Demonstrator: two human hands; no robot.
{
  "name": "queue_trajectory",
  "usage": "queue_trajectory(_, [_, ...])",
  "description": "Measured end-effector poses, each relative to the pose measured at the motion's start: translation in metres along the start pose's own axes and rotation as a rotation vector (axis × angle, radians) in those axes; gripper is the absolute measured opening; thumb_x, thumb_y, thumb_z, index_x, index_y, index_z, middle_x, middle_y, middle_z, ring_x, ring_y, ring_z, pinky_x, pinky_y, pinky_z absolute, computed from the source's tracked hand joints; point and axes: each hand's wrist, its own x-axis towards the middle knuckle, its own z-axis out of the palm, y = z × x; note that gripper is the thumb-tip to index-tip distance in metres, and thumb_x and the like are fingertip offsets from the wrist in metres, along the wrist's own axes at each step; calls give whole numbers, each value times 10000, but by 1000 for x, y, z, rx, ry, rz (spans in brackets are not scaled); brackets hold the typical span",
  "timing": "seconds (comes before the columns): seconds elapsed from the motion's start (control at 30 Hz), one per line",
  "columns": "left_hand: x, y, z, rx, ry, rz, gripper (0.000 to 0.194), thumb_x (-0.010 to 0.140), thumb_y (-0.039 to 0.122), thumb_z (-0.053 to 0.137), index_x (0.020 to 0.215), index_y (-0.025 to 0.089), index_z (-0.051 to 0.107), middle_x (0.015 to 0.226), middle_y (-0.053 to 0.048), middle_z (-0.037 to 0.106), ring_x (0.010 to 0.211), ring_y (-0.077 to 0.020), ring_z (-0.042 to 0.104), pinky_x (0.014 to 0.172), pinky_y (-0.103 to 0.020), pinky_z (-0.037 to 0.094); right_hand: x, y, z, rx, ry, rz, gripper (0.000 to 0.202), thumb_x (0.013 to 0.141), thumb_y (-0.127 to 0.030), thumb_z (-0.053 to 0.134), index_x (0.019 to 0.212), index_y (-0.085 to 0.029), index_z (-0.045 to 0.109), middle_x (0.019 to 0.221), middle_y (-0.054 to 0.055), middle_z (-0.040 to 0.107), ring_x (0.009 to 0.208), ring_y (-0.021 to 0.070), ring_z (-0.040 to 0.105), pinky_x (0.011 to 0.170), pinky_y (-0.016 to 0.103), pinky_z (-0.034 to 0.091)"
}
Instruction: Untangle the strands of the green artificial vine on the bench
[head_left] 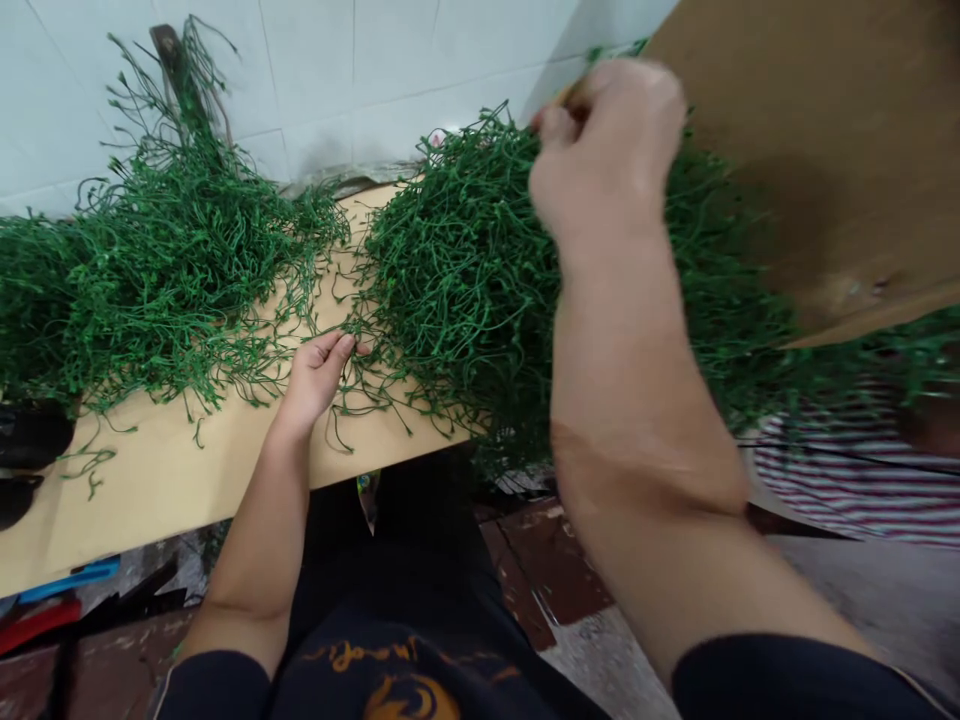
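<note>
My left hand point(322, 365) is closed in a pinch low over the table, with thin green plant stems at its fingertips. Just beyond it rises a large tangled heap of green stems point(465, 240) with small tips, which look like artificial plant sprays. My right hand point(615, 140) is curled into a fist above the back of that heap. A bit of something yellowish shows beside its fingers, too hidden to name. Another heap of green stems point(172, 270) spreads over the left part of the table.
The tan tabletop point(180, 480) has loose stems scattered on it. A big brown board point(840, 180) slants in at the upper right. White tiles point(315, 70) line the back wall. At the lower right is a person's striped clothing point(847, 480). Blue and red items lie below the table's left end.
</note>
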Motion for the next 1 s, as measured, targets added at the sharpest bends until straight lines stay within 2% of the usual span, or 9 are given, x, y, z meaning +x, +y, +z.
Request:
queue_trajectory(0.1, [4,-1,4,9,7,-11,408,770,522,550,679,141,663,512,38,406,497,-77,275,503,-234,251,-10,7,-27,17,86,9,344,848,-260,517,1173,-156,555,1339,177,405,1237,324,393,999,504,349])
queue_trajectory(0.2, [5,-1,5,-8,12,-11,384,763,501,571,684,137,669,566,13,507,541,-86,366,540,-229,305,-38,-2,-26,-102,-19,-57,496,824,-264,559,1273,-73,468,1392,232,340,1292,385,286,979,540,351])
queue_trajectory(0.3, [4,-4,3,-2,-3,-8,352,774,466,576,686,137,666,561,13,517,556,-92,402,558,-227,332,-67,-19,1,-33,-248,-362,344,833,-324,547,1097,-110,597,1238,183,511,1193,327,419,918,467,395])
queue_trajectory(0.4, [4,-10,1,13,-7,41,330,770,451,592,673,140,648,538,25,494,556,-92,418,573,-227,355,-85,-34,33,90,-634,-644,285,855,-359,500,868,-133,673,921,111,639,923,216,556,793,346,400])
queue_trajectory(0.5, [4,-14,0,63,18,72,338,775,437,592,608,142,597,527,31,475,550,-90,419,568,-226,359,-90,-42,51,173,-848,-678,214,827,-289,533,795,-137,679,762,54,635,740,138,533,674,266,341])
queue_trajectory(0.57, [4,-13,0,87,5,74,342,787,433,581,607,142,586,533,33,465,546,-87,408,556,-224,349,-88,-42,56,246,-830,-645,173,811,-245,542,756,-137,665,692,21,599,679,107,488,641,248,305])
queue_trajectory(0.7, [2,-4,1,96,-19,93,353,836,453,504,674,153,595,532,43,382,545,-90,372,552,-227,324,-78,-34,59,338,-614,-501,237,833,-230,494,640,-134,593,591,-8,486,613,88,402,615,254,264])
queue_trajectory(0.83, [1,-3,2,120,27,81,424,844,521,443,595,178,466,520,45,323,515,-91,312,517,-238,278,-74,-31,65,355,-496,-398,268,843,-252,489,595,-152,512,581,-9,419,620,96,376,622,265,257])
queue_trajectory(1.0, [11,-9,4,148,86,69,470,826,574,434,560,193,366,503,43,308,501,-91,282,497,-246,247,-77,-44,81,280,-375,-327,272,839,-224,481,578,-170,427,620,0,400,640,111,378,646,278,269])
